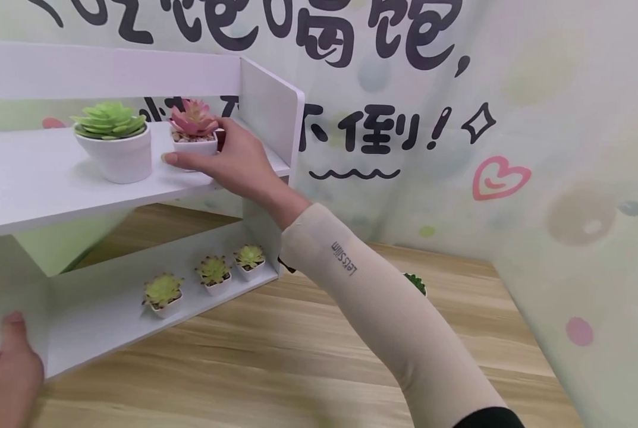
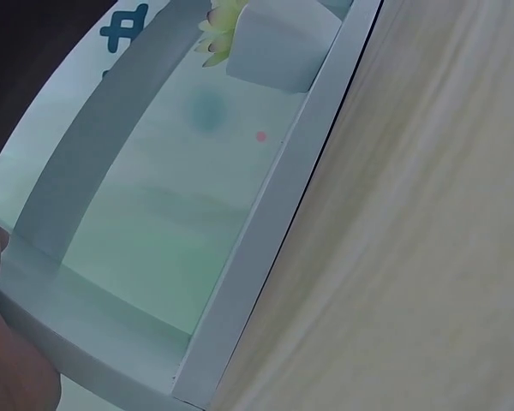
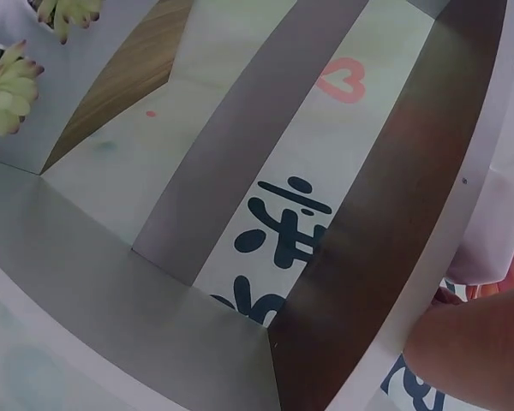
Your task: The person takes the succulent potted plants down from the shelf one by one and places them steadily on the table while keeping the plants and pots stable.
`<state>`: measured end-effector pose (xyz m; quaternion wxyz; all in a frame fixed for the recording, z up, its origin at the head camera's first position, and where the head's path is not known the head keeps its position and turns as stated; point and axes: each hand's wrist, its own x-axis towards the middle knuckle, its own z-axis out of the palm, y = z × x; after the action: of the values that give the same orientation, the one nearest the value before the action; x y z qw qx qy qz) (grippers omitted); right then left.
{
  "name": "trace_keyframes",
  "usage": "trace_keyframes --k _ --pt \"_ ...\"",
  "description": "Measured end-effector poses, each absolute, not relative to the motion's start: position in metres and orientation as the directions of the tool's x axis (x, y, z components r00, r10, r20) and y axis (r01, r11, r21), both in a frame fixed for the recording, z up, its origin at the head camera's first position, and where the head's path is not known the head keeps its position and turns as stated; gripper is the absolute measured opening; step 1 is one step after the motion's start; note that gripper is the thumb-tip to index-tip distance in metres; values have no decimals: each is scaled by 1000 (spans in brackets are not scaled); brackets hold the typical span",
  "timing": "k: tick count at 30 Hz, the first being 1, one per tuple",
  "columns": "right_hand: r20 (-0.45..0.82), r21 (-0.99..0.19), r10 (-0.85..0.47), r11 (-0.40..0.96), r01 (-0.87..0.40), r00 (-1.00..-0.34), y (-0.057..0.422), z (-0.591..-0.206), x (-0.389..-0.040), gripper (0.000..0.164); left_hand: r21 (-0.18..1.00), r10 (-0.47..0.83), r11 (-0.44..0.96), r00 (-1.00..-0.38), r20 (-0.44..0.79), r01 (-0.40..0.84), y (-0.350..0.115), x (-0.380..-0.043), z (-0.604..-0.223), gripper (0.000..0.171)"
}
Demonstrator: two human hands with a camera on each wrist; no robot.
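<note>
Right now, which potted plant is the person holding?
The pink succulent on the upper shelf, its white pot gripped by the right hand. The larger green succulent beside it and three yellow-green ones below are untouched.

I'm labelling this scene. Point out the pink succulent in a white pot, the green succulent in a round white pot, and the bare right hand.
Pink succulent in white pot (image 1: pixel 193 123): head view, lower leaves.
Green succulent in round white pot (image 1: pixel 118 152): head view, pot wall.
Bare right hand (image 1: pixel 242 159): head view, its back.
</note>
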<state>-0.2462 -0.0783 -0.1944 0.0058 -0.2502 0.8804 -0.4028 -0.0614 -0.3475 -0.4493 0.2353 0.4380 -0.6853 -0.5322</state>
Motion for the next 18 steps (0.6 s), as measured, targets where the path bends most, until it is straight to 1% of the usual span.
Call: trace_keyframes --k 1,3,6,8,10,13,14,18 --pt "198 -714 -438 549 -435 -877 -79 -195 -246 71 928 -843 37 -510 -170 -371 -349 -60 -450 56" --pt "209 -715 -427 547 -436 -880 -81 -196 -245 67 921 -835 10 -510 -207 -390 -351 -60 -451 43" --pt "222 -712 -413 551 -436 -883 -81 -197 -245 64 918 -819 -14 -523 -238 -396 -353 -59 -451 18" --pt "233 -713 -409 545 -441 -883 -81 -199 -246 63 910 -811 -16 -527 -253 -413 -354 -59 -452 11" --pt "235 -718 -403 541 -438 -884 -80 -200 -248 62 895 -802 -4 -533 -270 -447 -356 -59 -453 11" --pt "229 -732 -389 535 -421 -892 -77 -200 -249 60 888 -789 6 -548 -278 -459 -359 -61 -453 13" --pt "225 -739 -383 532 -413 -896 -76 -201 -249 59 890 -786 6 -552 -277 -456 -359 -61 -453 13" --pt "231 -762 -369 507 -403 -900 -67 -201 -246 63 912 -781 1 -569 -256 -411 -356 -67 -451 22"
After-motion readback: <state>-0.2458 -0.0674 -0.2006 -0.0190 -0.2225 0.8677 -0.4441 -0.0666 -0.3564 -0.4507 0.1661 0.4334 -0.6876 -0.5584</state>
